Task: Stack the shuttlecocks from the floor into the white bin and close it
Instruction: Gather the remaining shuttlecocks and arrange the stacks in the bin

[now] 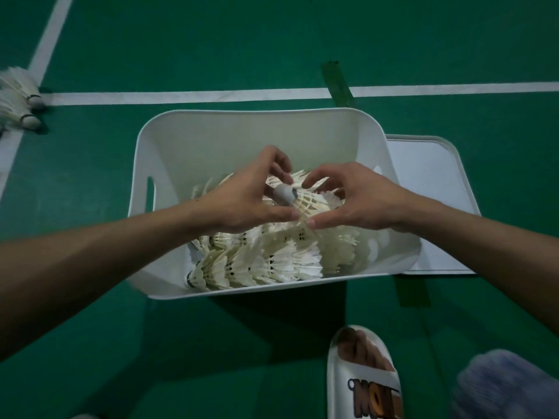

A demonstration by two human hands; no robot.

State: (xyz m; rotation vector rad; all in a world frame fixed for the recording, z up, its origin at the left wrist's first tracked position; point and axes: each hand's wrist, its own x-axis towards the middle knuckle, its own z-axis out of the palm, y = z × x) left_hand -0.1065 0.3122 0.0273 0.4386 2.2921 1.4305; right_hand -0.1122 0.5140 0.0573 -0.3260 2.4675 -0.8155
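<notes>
The matte green floor (272, 40) carries smooth white court lines (181, 96) and a strip of dark green tape (337, 83). At its middle stands the white bin (242, 137), a smooth plastic tub with rounded corners and a slot handle in its left wall. Its flat lid (429, 182) lies on the floor against the right side. Nested rows of stacked shuttlecocks (272, 261), feathery and ivory, fill the bin's near half. Above them the left hand (242, 201) and right hand (360, 201) both curl around one shuttlecock (305, 204), its grey rounded cork pointing left. Loose shuttlecocks (21, 98) lie far left. A white slipper (363, 379) sits near.
</notes>
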